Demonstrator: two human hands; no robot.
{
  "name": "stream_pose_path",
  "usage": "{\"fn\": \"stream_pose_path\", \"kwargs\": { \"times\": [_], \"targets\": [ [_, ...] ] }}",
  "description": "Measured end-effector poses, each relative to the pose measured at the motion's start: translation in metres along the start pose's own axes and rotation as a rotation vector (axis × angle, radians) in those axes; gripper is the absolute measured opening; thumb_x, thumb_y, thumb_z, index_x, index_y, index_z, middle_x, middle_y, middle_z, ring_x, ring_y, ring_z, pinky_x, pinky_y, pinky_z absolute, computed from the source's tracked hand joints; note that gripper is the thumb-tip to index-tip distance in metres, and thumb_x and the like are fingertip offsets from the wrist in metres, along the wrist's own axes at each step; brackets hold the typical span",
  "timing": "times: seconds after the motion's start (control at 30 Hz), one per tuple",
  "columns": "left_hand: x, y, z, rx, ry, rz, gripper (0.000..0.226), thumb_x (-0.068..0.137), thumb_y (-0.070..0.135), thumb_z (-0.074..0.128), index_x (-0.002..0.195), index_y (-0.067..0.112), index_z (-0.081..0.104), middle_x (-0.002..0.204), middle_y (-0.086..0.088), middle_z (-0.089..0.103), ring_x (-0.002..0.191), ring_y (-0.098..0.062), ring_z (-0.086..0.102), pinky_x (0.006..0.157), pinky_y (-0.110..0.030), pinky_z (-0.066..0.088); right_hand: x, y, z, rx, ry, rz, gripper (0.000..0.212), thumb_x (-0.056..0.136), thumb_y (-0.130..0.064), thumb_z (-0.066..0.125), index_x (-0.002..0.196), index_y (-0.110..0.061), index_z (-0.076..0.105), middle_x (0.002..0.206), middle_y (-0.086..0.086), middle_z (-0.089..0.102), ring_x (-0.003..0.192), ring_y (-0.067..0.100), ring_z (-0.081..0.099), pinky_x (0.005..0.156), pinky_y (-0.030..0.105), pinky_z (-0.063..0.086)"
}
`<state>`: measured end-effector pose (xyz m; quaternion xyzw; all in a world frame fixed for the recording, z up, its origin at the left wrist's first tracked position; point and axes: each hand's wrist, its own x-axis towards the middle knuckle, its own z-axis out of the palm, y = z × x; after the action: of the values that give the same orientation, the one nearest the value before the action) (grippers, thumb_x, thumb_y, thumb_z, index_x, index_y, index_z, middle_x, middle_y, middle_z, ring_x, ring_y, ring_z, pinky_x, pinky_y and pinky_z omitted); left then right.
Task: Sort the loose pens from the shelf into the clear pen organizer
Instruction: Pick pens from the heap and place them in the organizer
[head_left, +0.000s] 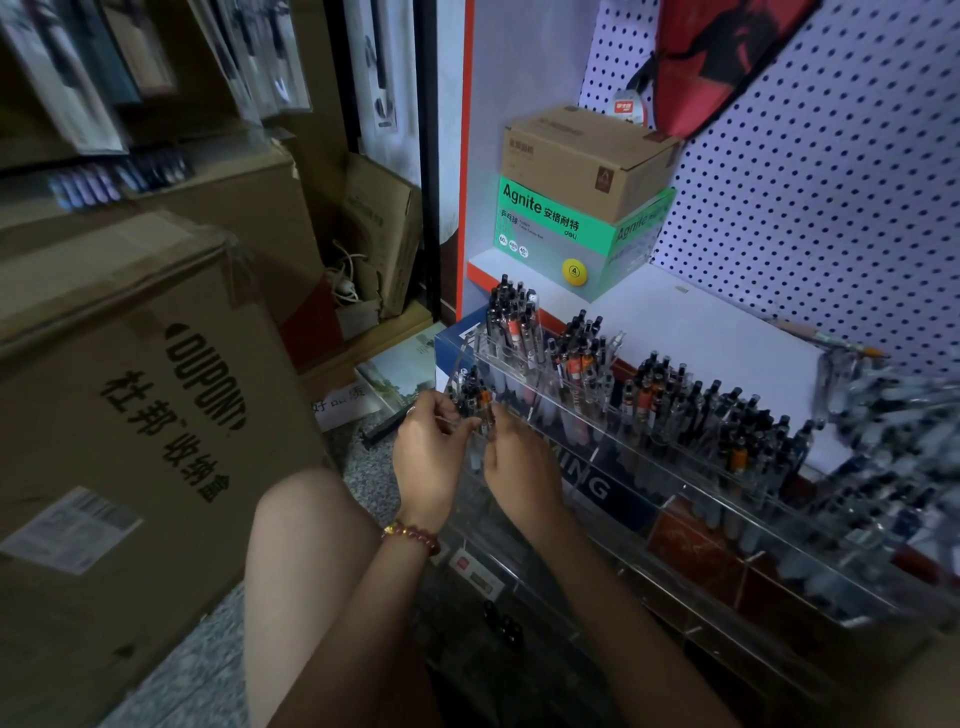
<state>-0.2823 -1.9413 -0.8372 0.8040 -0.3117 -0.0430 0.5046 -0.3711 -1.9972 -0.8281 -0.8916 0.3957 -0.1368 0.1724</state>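
Observation:
A clear tiered pen organizer (649, 467) stands on the low white shelf (717, 322), its compartments packed with upright black-capped pens. At its front left corner sits a small bunch of pens (474, 397). My left hand (431, 457), with a bead bracelet on the wrist, curls its fingers round that bunch from the left. My right hand (511, 457) pinches the same pens from the right. Blurred loose pens (898, 415) lie piled at the right end of the shelf.
A green Agnite box (566, 234) with a brown carton (587, 156) on top stands at the shelf's back left, against the pegboard (831, 182). Large cardboard boxes (130, 415) crowd the left. My knee (311, 545) is below my hands, over a speckled floor.

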Motion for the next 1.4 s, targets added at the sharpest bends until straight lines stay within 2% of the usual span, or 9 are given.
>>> {"fn": "stream_pose_path", "kwargs": {
  "times": [0.2,0.3,0.4,0.53,0.67,0.9,1.07,1.23,1.4],
  "targets": [
    [-0.002,0.004,-0.002,0.036,-0.034,-0.030,0.026,0.078,0.017,0.077,0.083,0.019,0.052,0.071,0.010,0.057,0.068,-0.011,0.058,0.056,-0.032,0.049,-0.002,0.002,-0.004,-0.009,-0.054,0.012,0.057,0.097,-0.014,0.044,0.150,-0.014,0.023,0.120,0.007,0.060,0.097,0.019,0.061,0.078,0.032,0.052],
    [-0.005,0.008,-0.016,0.068,-0.058,-0.010,0.024,0.079,0.017,0.075,0.086,0.020,0.053,0.076,0.010,0.058,0.072,-0.015,0.062,0.056,-0.029,0.047,-0.011,0.003,-0.019,-0.031,0.028,0.004,0.047,0.098,-0.016,0.043,0.144,-0.012,0.036,0.105,0.004,0.064,0.075,0.015,0.059,0.057,0.021,0.044],
    [-0.005,0.033,-0.043,0.182,0.033,0.211,0.018,0.083,0.018,0.071,0.093,0.018,0.056,0.081,0.011,0.056,0.066,-0.009,0.057,0.052,-0.023,0.039,-0.023,0.003,-0.046,0.000,0.181,-0.159,0.030,0.096,-0.018,0.039,0.113,-0.013,0.063,0.078,0.000,0.067,0.057,0.011,0.055,0.047,0.021,0.043],
    [0.008,0.092,-0.064,0.046,0.005,0.508,0.008,0.088,0.015,0.064,0.089,0.018,0.056,0.084,0.008,0.060,0.066,-0.011,0.059,0.055,-0.034,0.049,-0.047,0.003,-0.120,0.247,0.378,-0.326,0.031,0.092,-0.027,0.042,0.086,-0.016,0.069,0.055,-0.015,0.053,0.041,-0.003,0.044,0.040,0.009,0.035],
    [0.022,0.148,-0.042,-0.063,-0.290,0.746,0.003,0.088,0.015,0.057,0.090,0.017,0.058,0.086,0.009,0.058,0.075,-0.011,0.058,0.064,-0.035,0.050,-0.056,0.035,-0.207,0.507,0.320,-0.204,0.021,0.092,-0.009,0.051,0.088,-0.018,0.069,0.064,-0.006,0.068,0.049,0.011,0.058,0.050,0.027,0.049],
    [0.008,0.221,0.030,-0.096,-0.618,0.959,0.012,0.087,0.005,0.060,0.088,0.017,0.060,0.090,0.008,0.061,0.078,-0.005,0.057,0.064,-0.024,0.048,-0.034,0.159,-0.295,0.444,0.207,0.071,0.022,0.095,-0.002,0.050,0.089,-0.012,0.070,0.073,0.002,0.070,0.053,0.013,0.056,0.053,0.023,0.047],
    [-0.008,0.239,0.075,-0.238,-0.770,0.855,0.010,0.090,0.005,0.060,0.089,0.015,0.064,0.087,0.013,0.063,0.081,-0.009,0.061,0.067,-0.023,0.050,-0.008,0.267,-0.296,-0.023,0.096,0.203,0.020,0.097,-0.008,0.051,0.101,-0.013,0.070,0.111,0.010,0.067,0.097,0.027,0.062,0.082,0.034,0.048],
    [-0.015,0.248,0.103,-0.263,-0.827,0.748,0.012,0.091,0.009,0.061,0.086,0.018,0.065,0.084,0.012,0.064,0.080,-0.008,0.063,0.068,-0.021,0.050,0.011,0.315,-0.282,-0.292,-0.183,0.313,0.041,0.101,-0.003,0.036,0.138,-0.017,0.049,0.131,0.015,0.034,0.090,0.037,0.052,0.082,0.042,0.046],
    [-0.020,0.254,0.117,-0.252,-0.868,0.714,0.023,0.091,0.007,0.060,0.082,0.028,0.062,0.083,0.011,0.065,0.079,-0.007,0.063,0.068,-0.018,0.049,0.017,0.323,-0.287,-0.213,-0.211,0.243,0.028,0.098,-0.004,0.046,0.119,-0.012,0.060,0.126,0.009,0.042,0.107,0.032,0.050,0.095,0.045,0.045]
  ]
}}
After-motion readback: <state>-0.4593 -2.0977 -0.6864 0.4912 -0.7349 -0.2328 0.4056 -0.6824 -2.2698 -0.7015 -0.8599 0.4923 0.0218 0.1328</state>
